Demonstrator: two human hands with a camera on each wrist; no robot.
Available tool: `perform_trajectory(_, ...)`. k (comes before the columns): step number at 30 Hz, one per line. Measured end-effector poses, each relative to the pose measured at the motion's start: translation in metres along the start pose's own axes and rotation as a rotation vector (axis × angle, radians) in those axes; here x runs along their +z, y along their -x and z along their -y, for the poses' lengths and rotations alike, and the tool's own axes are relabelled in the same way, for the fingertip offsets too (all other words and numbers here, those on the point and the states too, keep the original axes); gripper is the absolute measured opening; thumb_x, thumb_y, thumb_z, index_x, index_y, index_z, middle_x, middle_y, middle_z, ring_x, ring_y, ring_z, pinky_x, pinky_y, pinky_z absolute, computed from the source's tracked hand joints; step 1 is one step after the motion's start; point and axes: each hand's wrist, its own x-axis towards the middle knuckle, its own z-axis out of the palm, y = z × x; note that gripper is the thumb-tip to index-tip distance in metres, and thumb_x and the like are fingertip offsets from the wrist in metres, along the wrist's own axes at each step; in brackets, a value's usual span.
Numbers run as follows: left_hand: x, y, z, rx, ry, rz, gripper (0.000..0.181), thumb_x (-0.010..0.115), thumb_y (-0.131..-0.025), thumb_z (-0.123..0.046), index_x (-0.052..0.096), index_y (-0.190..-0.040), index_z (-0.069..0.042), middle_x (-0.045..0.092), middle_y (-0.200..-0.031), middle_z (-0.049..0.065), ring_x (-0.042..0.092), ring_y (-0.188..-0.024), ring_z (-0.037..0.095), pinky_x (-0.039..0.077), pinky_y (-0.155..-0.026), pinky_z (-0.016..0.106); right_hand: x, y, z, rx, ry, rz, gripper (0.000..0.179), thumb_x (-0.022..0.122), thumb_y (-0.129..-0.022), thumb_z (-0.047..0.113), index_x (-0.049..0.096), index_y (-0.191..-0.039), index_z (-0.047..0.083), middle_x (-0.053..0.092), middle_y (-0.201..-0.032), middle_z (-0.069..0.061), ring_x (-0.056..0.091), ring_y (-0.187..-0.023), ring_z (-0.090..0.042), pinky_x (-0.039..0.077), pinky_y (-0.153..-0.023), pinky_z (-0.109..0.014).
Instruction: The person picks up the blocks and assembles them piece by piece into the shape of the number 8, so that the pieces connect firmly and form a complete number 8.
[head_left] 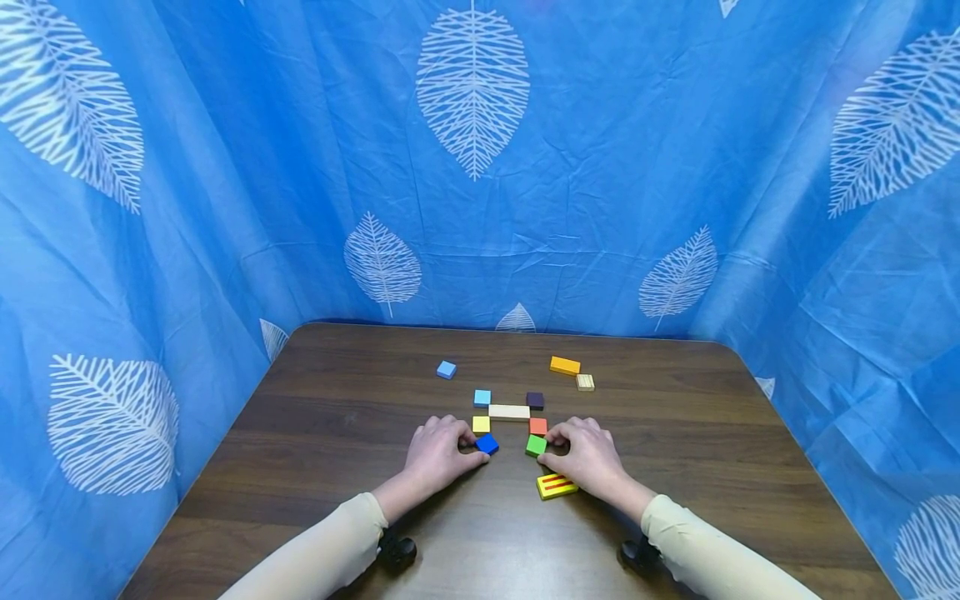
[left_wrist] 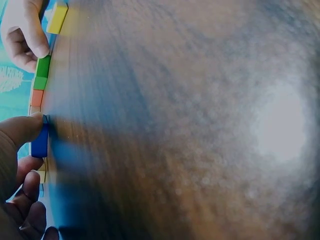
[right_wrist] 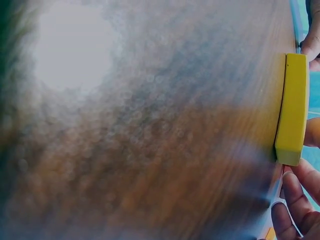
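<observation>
In the head view my left hand (head_left: 441, 454) pinches a dark blue block (head_left: 487, 444) between thumb and forefinger. The left wrist view shows the thumb on one end of that blue block (left_wrist: 39, 140). Across from it, my right hand (head_left: 587, 452) pinches a green block (head_left: 536, 446) at its right side. Just beyond the blue block lies a yellow block (head_left: 481, 425), and beyond the green one a red-orange block (head_left: 537, 427). A yellow block with red stripes (head_left: 557, 486) lies beside the right thumb; in the right wrist view this yellow block (right_wrist: 292, 110) hides the green one.
A long cream block (head_left: 509, 412) lies between a light blue block (head_left: 482, 398) and a dark purple block (head_left: 535, 402). Farther back are another blue block (head_left: 446, 369), an orange block (head_left: 565, 365) and a ridged beige block (head_left: 585, 382). A blue curtain (head_left: 592, 208) hangs behind the brown table (head_left: 322, 400).
</observation>
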Motion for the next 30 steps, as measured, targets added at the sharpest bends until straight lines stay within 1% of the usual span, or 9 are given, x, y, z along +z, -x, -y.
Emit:
perform_trajectory(7,0.0001,0.0005,0.0004,0.003,0.000,-0.007,0.032,0.083,-0.082,-0.051,0.075,-0.091,-0.022,0.062,-0.090,-0.009,0.050,-0.083,0.014,0.039,-0.074,0.034,0.0009,0.0000,-0.0002,-0.007,0.003,-0.013,0.027,0.088,-0.079,0.035,0.075,-0.097,0.021,0.061,-0.091,0.011,0.053,-0.098,-0.018,0.039,-0.087,-0.048)
perform_trajectory(19,-0.0003,-0.0001,-0.0015,-0.019,0.009,0.004,0.031,0.084,-0.082,-0.050,0.076,-0.092,-0.021,0.061,-0.089,-0.009,0.049,-0.084,0.015,0.039,-0.075,0.034,0.0020,-0.0005,-0.0003,-0.001,0.011,-0.023,0.027,0.089,-0.077,0.035,0.075,-0.096,0.021,0.060,-0.090,0.011,0.053,-0.098,-0.019,0.039,-0.086,-0.047)
perform_trajectory(30,0.0021,-0.0010,-0.0001,-0.005,0.005,-0.023,0.030,0.084,-0.081,-0.050,0.075,-0.089,-0.023,0.060,-0.087,-0.010,0.050,-0.083,0.014,0.038,-0.074,0.035,0.0014,-0.0015,-0.0009,-0.014,0.006,-0.023,0.026,0.088,-0.078,0.036,0.075,-0.096,0.022,0.061,-0.090,0.011,0.053,-0.097,-0.018,0.039,-0.086,-0.047)
